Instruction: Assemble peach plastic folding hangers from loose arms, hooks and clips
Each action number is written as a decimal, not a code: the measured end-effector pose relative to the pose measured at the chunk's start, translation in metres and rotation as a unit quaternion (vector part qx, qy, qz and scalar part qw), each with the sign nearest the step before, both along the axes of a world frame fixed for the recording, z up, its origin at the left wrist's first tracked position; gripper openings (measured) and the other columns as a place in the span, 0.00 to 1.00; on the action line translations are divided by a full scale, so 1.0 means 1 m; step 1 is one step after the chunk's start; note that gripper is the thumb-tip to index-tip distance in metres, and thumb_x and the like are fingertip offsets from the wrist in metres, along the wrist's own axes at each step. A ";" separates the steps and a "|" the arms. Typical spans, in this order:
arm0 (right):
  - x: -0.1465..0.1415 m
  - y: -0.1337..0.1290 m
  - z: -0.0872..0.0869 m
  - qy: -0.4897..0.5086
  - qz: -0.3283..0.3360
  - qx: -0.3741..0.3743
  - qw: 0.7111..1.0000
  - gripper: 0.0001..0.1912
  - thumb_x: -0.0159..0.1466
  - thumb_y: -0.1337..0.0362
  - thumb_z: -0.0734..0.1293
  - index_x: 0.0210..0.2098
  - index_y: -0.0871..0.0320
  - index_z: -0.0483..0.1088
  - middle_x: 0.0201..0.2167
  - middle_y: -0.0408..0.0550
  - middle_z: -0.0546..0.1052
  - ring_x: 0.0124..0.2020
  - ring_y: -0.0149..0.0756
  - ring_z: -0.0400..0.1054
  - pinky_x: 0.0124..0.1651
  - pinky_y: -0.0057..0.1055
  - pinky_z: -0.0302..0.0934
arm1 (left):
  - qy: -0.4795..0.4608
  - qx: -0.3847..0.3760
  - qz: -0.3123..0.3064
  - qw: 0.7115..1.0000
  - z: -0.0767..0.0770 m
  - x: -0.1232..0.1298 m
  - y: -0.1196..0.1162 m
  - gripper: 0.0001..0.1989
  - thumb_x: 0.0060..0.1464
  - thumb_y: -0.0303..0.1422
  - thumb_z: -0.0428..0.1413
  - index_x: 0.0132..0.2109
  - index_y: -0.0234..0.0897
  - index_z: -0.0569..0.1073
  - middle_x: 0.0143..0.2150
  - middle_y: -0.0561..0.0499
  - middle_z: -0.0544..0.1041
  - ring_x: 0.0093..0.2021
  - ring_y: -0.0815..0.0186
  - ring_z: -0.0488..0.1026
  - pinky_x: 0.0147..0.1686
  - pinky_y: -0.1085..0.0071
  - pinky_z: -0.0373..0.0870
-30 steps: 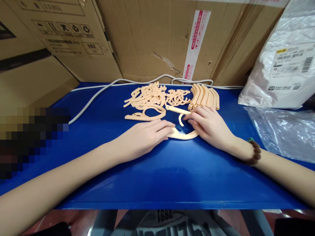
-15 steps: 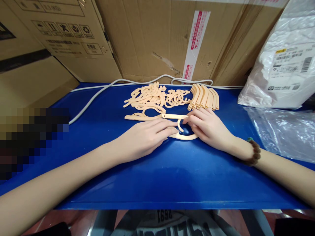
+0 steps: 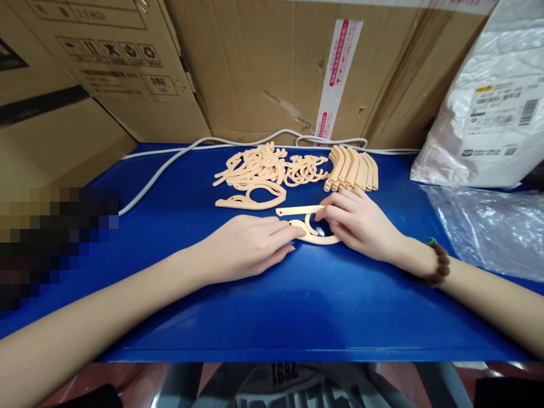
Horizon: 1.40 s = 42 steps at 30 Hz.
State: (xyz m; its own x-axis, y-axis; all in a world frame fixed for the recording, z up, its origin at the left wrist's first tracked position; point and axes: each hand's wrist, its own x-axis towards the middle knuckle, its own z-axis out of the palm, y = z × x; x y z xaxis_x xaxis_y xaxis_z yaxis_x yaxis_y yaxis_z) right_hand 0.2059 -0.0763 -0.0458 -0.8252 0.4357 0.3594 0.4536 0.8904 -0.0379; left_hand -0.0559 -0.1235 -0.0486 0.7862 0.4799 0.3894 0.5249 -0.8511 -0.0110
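A cream plastic folding clothes hanger (image 3: 321, 240) lies on the blue table between my hands, its straight arm (image 3: 297, 211) pointing left and a curved hook piece (image 3: 311, 224) inside it. My left hand (image 3: 255, 245) is closed at the hanger's left end, fingertips pressed on the lower curved part; its thumb stands a little off below. My right hand (image 3: 359, 222) grips the right end, covering the joint there. Just beyond my left hand lies a folded hanger (image 3: 266, 204) of the same colour.
At the back are a heap of hanger pieces (image 3: 257, 164), small curved hooks (image 3: 305, 170) and a row of curved arms (image 3: 352, 168). Behind them runs a white cable (image 3: 187, 148) before cardboard boxes (image 3: 255, 68). On the right are a white parcel bag (image 3: 480, 124) and clear plastic (image 3: 488, 226).
The hanger's straight arm has come slightly towards me, its left end now apart from the folded hanger. My left fingers have drawn back a little; my right hand has barely moved.
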 end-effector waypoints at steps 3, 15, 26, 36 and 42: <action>0.000 0.000 0.001 0.001 0.006 -0.004 1.000 0.11 0.69 0.70 0.56 0.43 0.57 0.70 0.41 0.49 0.74 0.41 0.38 0.64 0.44 0.37 0.52 | 0.003 -0.012 0.004 1.000 -0.001 0.000 0.000 0.11 0.67 0.32 0.51 0.53 0.35 0.70 0.47 0.51 0.81 0.42 0.64 0.79 0.36 0.70 0.71; -0.001 -0.002 0.003 0.007 0.029 -0.026 0.999 0.12 0.66 0.72 0.57 0.41 0.58 0.71 0.40 0.50 0.74 0.38 0.38 0.63 0.43 0.37 0.54 | 0.020 -0.009 -0.005 1.000 0.003 0.002 -0.003 0.08 0.67 0.32 0.49 0.47 0.36 0.70 0.41 0.52 0.80 0.37 0.65 0.79 0.30 0.70 0.67; 0.000 -0.002 0.001 0.023 0.059 -0.078 0.995 0.12 0.66 0.72 0.57 0.43 0.60 0.70 0.41 0.51 0.73 0.39 0.35 0.67 0.42 0.31 0.62 | 0.019 -0.008 -0.011 1.000 0.003 0.003 -0.003 0.09 0.68 0.32 0.47 0.46 0.36 0.71 0.41 0.51 0.80 0.37 0.66 0.79 0.29 0.71 0.66; -0.001 -0.004 0.003 0.012 0.056 -0.075 0.996 0.11 0.71 0.66 0.57 0.41 0.60 0.71 0.39 0.51 0.73 0.37 0.33 0.67 0.40 0.29 0.61 | 0.021 -0.013 -0.011 1.000 0.000 0.001 -0.003 0.09 0.68 0.31 0.47 0.47 0.37 0.71 0.41 0.52 0.80 0.37 0.66 0.79 0.30 0.72 0.68; -0.001 -0.005 0.006 0.013 0.067 -0.085 0.994 0.15 0.73 0.60 0.57 0.42 0.60 0.71 0.38 0.51 0.73 0.36 0.33 0.68 0.39 0.28 0.60 | 0.017 -0.035 -0.013 0.999 -0.001 0.002 -0.002 0.11 0.68 0.32 0.46 0.49 0.37 0.72 0.43 0.51 0.81 0.39 0.66 0.79 0.33 0.72 0.70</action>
State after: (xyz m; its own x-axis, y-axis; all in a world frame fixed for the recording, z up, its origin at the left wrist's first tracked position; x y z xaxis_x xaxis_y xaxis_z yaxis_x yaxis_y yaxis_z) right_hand 0.2053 -0.0809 -0.0400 -0.8710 0.3795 0.3120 0.3290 0.9222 -0.2032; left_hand -0.0543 -0.1258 -0.0500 0.8115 0.4834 0.3282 0.5021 -0.8642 0.0315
